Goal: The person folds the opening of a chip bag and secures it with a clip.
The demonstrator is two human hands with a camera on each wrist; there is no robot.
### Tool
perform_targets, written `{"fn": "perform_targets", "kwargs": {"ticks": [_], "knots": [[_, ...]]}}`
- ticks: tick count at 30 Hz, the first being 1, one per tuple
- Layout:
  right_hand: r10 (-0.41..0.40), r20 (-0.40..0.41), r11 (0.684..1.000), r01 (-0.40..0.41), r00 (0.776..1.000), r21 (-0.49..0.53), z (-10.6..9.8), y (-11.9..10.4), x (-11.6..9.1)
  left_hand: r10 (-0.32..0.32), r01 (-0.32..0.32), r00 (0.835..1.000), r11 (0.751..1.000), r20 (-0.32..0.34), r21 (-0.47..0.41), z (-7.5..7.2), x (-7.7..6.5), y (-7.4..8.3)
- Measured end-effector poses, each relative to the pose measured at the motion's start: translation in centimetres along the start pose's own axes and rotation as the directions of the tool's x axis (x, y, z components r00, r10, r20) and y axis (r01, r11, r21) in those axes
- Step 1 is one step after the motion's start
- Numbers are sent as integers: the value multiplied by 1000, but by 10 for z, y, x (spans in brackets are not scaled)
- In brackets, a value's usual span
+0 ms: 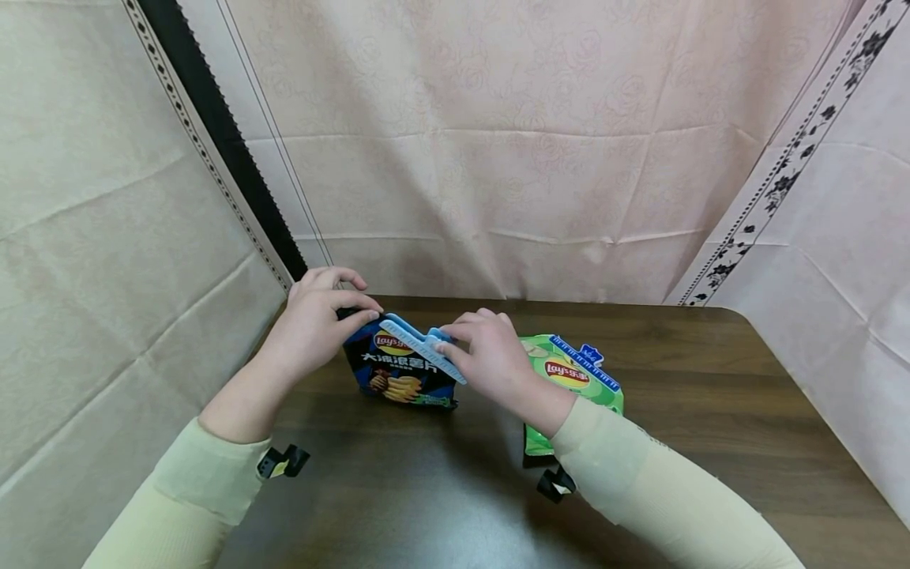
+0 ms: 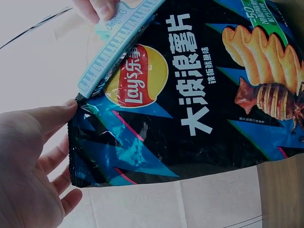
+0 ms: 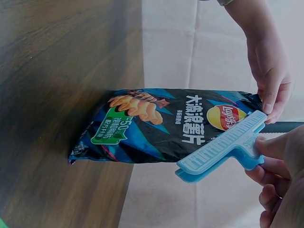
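Observation:
A black-and-blue Lay's chip bag (image 1: 366,371) stands upright on the table, its printed front toward me. My left hand (image 1: 313,320) pinches the bag's top left corner between thumb and fingers; the left wrist view shows the thumb (image 2: 59,114) on the front of that corner. A light-blue bag clip (image 3: 218,147) lies slantwise across the top of the bag, from near the left corner down toward the right side. With thumb and fingers, my right hand (image 1: 498,356) grips the handle of this clip. Most of the bag's back is hidden.
To the right, partly behind my right forearm, a green Lay's chip bag (image 1: 562,371) rests on the table with a darker blue clip (image 1: 586,363) along its top. The brown wooden table (image 1: 711,395) ends at pale hanging cloths (image 1: 540,158) at the back and sides.

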State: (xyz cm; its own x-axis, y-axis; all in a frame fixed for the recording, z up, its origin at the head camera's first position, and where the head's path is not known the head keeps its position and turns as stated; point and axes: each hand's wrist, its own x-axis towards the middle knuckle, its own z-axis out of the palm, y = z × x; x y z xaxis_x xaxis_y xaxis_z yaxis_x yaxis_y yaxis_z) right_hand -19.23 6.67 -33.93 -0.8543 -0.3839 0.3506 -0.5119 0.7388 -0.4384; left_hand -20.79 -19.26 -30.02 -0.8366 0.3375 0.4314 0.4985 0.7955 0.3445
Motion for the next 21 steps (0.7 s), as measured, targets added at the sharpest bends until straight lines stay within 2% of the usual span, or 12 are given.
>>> {"fn": "perform_targets", "kwargs": {"ticks": [12,21], "knots": [[-10,-13,1000,10,1000,8,0,-2,1,2,-2,1000,1000,1,1,1,0,-1],[10,20,1000,-10,1000,4,1,-4,2,-10,10,1000,1000,-2,-14,1,0,1]]}}
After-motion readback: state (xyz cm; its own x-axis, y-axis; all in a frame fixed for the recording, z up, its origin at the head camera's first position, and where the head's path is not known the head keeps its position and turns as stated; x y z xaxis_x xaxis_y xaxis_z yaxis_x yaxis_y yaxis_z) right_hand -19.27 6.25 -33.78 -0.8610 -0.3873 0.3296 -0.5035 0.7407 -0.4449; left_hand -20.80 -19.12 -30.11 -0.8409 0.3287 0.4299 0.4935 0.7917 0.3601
